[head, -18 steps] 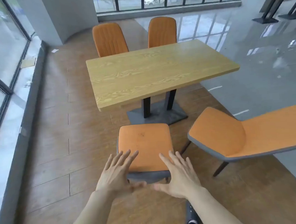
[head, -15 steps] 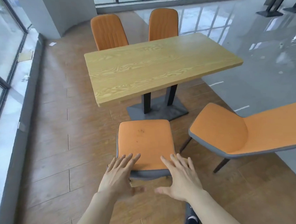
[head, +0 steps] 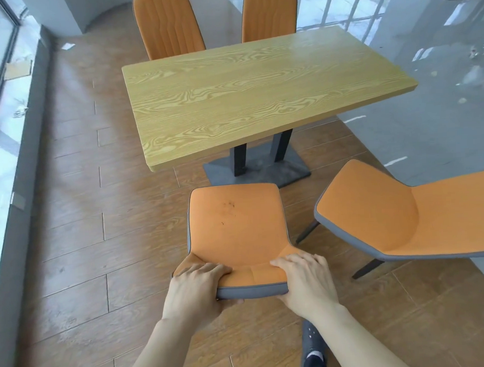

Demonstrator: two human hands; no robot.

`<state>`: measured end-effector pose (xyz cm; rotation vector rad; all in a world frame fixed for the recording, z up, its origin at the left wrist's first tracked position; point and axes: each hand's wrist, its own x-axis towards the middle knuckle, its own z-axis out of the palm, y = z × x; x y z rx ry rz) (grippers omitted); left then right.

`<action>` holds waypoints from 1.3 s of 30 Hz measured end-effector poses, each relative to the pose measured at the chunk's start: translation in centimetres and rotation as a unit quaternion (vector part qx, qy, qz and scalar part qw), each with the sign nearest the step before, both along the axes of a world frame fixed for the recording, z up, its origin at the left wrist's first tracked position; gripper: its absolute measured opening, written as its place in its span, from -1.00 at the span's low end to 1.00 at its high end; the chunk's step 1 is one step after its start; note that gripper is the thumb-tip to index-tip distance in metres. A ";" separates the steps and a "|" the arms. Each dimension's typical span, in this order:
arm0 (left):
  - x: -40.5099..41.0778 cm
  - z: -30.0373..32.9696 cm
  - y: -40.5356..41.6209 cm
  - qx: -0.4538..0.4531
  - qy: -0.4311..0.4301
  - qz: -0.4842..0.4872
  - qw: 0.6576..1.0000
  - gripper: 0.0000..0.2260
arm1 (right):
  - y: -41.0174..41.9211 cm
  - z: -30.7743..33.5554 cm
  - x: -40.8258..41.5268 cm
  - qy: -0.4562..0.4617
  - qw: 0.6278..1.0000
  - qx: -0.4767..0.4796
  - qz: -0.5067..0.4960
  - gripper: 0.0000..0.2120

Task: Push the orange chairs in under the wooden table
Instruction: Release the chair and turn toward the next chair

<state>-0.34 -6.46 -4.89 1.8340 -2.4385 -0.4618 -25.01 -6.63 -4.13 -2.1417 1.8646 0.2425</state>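
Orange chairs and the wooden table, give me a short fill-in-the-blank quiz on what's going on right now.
1. The left hand and right hand both grip the top of the near chair's ____.
2. The number of orange chairs in view is ____.
3. The second chair on the right is turned ____ to the table.
4. The near chair's seat is not yet ____ the table.

Missing words: backrest; four; sideways; under
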 end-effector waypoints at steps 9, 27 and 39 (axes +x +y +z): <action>0.1 -0.1 -8.9 0.002 -0.005 0.016 1.000 -0.43 | -8.7 0.0 0.4 -0.009 1.000 -0.028 -0.010 -0.33; 2.3 -0.5 -18.3 -0.002 -0.033 0.023 0.999 -0.53 | -17.9 -1.0 2.6 0.009 0.998 -0.063 0.013 -0.37; -1.2 3.8 -13.6 -0.031 -0.090 0.031 0.995 -0.06 | -12.9 4.0 -0.6 -0.013 0.999 -0.043 0.000 0.22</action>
